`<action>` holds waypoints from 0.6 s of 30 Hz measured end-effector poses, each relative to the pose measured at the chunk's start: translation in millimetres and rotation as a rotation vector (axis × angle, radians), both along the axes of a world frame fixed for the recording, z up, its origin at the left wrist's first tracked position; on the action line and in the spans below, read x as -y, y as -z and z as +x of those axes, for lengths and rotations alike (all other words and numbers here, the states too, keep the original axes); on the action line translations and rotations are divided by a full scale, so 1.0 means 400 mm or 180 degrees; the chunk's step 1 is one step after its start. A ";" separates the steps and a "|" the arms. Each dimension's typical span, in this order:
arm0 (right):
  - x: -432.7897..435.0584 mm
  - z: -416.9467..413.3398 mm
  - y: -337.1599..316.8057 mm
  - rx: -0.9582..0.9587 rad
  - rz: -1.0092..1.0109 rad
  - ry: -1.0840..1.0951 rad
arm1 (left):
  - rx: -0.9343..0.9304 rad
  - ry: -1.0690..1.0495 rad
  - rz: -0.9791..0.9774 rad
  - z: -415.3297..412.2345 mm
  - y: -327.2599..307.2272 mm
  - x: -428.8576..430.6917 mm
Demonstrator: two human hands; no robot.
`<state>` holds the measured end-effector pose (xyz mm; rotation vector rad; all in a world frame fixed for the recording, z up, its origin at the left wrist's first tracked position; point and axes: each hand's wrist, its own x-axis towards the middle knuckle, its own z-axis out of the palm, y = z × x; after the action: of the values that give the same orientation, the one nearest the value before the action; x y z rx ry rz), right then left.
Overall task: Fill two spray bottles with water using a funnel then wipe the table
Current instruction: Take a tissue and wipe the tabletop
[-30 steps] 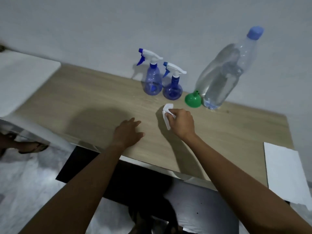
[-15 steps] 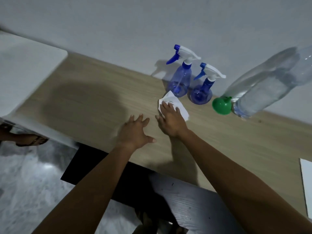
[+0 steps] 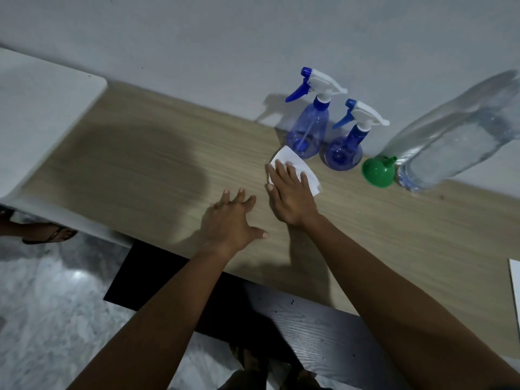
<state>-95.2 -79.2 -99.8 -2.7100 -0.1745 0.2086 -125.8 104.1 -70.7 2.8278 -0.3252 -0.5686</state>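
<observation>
Two blue spray bottles with white triggers stand by the wall, the left one (image 3: 309,128) and the right one (image 3: 345,147). A green funnel (image 3: 377,171) lies beside them, next to a large clear water bottle (image 3: 453,142). My right hand (image 3: 289,192) presses flat with straight fingers on a white tissue (image 3: 292,161) spread on the wooden table (image 3: 146,164), just in front of the spray bottles. My left hand (image 3: 230,223) rests flat on the table with fingers spread, just left of the right hand.
A white surface (image 3: 36,114) adjoins the table's left end. A white sheet edge (image 3: 515,291) shows at the far right. A dark bench (image 3: 309,327) sits below the table's front edge. Someone's sandalled foot (image 3: 47,235) is on the floor at left.
My right hand went from pinching the crumpled tissue to pressing it flat and has moved it toward the spray bottles. The left hand stayed flat on the table. The view shifted left.
</observation>
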 end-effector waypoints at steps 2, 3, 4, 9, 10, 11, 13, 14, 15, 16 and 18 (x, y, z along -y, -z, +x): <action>-0.001 0.004 0.006 -0.0011 -0.0188 -0.0096 | -0.0002 -0.0015 -0.0024 0.000 -0.003 0.000; 0.001 0.004 0.007 -0.0031 -0.0213 -0.0136 | -0.0019 -0.0019 -0.0025 0.001 -0.003 0.000; 0.005 0.003 0.006 -0.0053 -0.0203 -0.0186 | -0.0042 -0.0023 -0.0022 0.002 -0.004 0.001; 0.030 -0.029 -0.002 -0.0133 -0.0157 -0.0561 | -0.0148 -0.0052 0.0023 0.001 -0.008 0.006; 0.036 -0.038 -0.005 -0.0150 -0.0176 -0.0669 | -0.0157 -0.0063 0.0026 0.002 -0.010 0.008; 0.043 -0.046 -0.007 -0.0175 -0.0199 -0.0779 | -0.0170 -0.0073 0.0028 0.003 -0.011 0.009; 0.059 -0.055 -0.009 -0.0191 -0.0276 -0.0977 | -0.0218 -0.0113 -0.0004 0.003 -0.013 0.010; 0.067 -0.054 -0.011 -0.0207 -0.0328 -0.1043 | -0.0243 -0.0135 -0.0026 0.003 -0.013 0.011; 0.072 -0.050 -0.012 -0.0236 -0.0360 -0.1070 | -0.0253 -0.0145 -0.0035 0.003 -0.013 0.011; 0.075 -0.043 -0.012 -0.0265 -0.0356 -0.1050 | -0.0252 -0.0146 -0.0031 0.004 -0.013 0.012; 0.069 -0.028 -0.012 -0.0318 -0.0253 -0.0893 | -0.0271 -0.0159 -0.0049 0.006 -0.011 0.012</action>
<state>-106.4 -106.8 -95.2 -2.7371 -0.5278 0.4400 -123.5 99.3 -66.3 2.7787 -0.2415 -0.6704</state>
